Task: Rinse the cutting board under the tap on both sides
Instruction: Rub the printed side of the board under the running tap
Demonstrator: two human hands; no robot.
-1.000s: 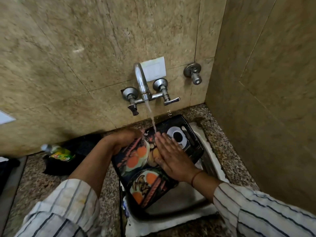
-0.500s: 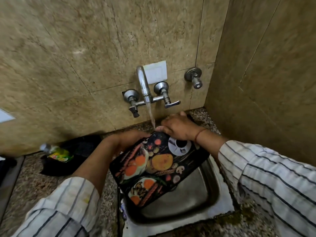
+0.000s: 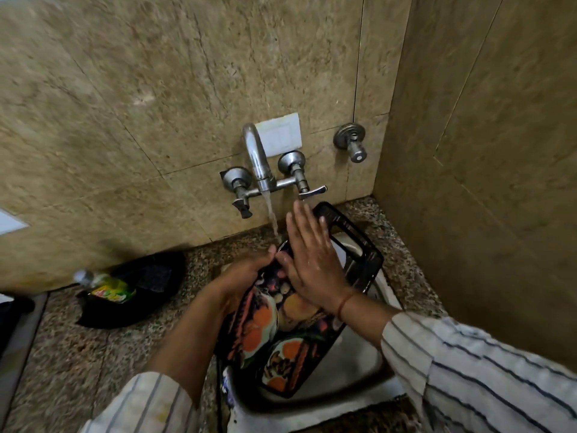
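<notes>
Tan tiled wall (image 3: 156, 89) at the far side, second wall (image 3: 484, 151) on the right, forming a corner. Speckled granite counter (image 3: 78, 354) runs left to right below them. Steel sink (image 3: 359, 364) is set in the counter at near right.

Board (image 3: 281, 332) – black, printed with food pictures – is over the sink, tilted, printed face up. Its near end dips into the basin. Its far end with the handle slot (image 3: 346, 245) is raised toward the wall.

Striped sleeves (image 3: 468, 370) come in from the near edge on both sides. A black cloth (image 3: 146, 285) is heaped on the counter to the left, against the wall.

Left grip (image 3: 246, 276) is on the board's left edge, fingers curled round it and holding it. Right grip (image 3: 312, 264) lies flat on the printed face – fingers straight, slightly spread, pointing at the tap. A red thread (image 3: 345, 303) circles the right wrist.

Tap (image 3: 257, 157) is wall-mounted and running. The stream (image 3: 273, 217) falls onto the board's far left corner, right by the left fingertips.

A green-labelled bottle (image 3: 106, 287) lies on the cloth. White plate (image 3: 281, 134) on the wall behind the spout. Separate valve (image 3: 351, 142) on the wall to its right.
</notes>
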